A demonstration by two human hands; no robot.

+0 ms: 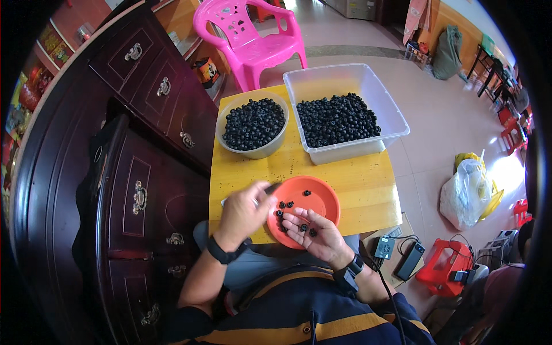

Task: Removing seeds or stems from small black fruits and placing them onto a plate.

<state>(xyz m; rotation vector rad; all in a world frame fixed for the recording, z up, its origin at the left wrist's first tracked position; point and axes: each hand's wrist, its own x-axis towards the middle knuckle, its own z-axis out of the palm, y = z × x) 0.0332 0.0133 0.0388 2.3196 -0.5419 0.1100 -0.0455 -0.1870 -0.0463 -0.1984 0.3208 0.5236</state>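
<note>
The right hand (316, 233) lay open, cupping black beads (305, 227) beside the orange plate (313, 198), while the left hand (244, 213) pinched a thin tool (271, 187).

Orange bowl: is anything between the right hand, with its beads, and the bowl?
Nothing visible. The right hand lies palm up at the orange bowl's near rim, dark beads on it. The left hand with a thin tool sits at the bowl's left edge, off to the side.
</note>
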